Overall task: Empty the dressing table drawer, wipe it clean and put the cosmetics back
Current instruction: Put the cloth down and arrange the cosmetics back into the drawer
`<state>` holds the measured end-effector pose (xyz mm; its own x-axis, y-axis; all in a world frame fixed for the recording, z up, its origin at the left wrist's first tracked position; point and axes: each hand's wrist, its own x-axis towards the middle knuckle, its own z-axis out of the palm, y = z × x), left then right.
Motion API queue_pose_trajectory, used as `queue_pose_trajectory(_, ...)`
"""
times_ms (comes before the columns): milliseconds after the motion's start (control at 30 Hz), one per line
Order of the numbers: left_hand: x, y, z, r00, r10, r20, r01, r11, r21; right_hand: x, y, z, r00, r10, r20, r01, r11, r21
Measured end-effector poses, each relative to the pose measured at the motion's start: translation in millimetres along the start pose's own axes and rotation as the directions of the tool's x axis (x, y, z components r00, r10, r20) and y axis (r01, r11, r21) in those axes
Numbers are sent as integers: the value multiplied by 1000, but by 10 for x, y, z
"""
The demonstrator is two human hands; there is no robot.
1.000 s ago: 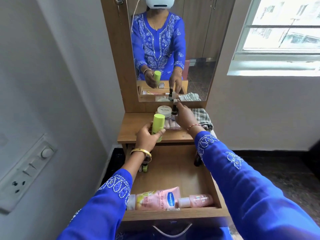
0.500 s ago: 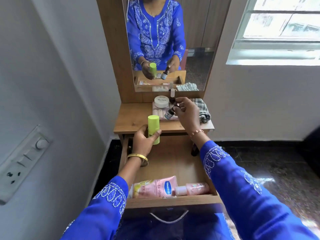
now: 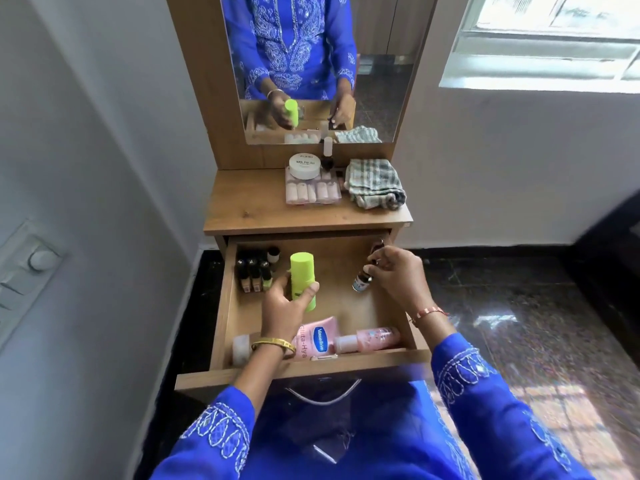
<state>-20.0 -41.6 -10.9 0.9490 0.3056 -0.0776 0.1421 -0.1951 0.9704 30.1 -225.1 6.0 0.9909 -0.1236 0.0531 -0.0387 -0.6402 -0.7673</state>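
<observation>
A narrow wooden dressing table stands against a pale wall, with a mirror (image 3: 322,64) above it, a window to the right and a dark polished floor below. On the tabletop (image 3: 249,206) a white round jar (image 3: 304,165) sits on a clear packet of small pink bottles (image 3: 312,190), a slim bottle with a pale cap (image 3: 327,154) stands just behind them, and a folded checked cloth (image 3: 375,183) lies to the right.

The drawer (image 3: 349,306) is pulled out. In its back left corner stands a cluster of small dark-capped bottles (image 3: 255,270). Along the front wall lie a pink lotion tube (image 3: 317,337) and, touching it on the right, a small pink bottle (image 3: 372,339).

The left hand (image 3: 284,311) is over the middle of the drawer, fingers and thumb curled round a lime-green cylinder (image 3: 303,280) held nearly upright. The right hand (image 3: 398,275) is over the right side of the drawer, its fingertips pinching the top of a small dark dropper bottle (image 3: 362,280) that hangs tilted near the right wall. Both arms wear blue embroidered sleeves (image 3: 491,410), with a bangle on each wrist.
</observation>
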Motion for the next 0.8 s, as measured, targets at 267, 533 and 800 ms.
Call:
queue_pose_trajectory(267,31,-20,-46,998,34,61,-39,995,86,-270,53,-114,993,14,121,53,843,-535)
queue_pose_trajectory(533,23,-47,-43,994,51,94,-63,989,132,-435,179,-129,970,-33,242,201,668,-716)
queue_pose_trajectory(800,37,-128,-25,986,34,165,-54,991,120,-424,-13,-88,963,-230,138,265,736,-623)
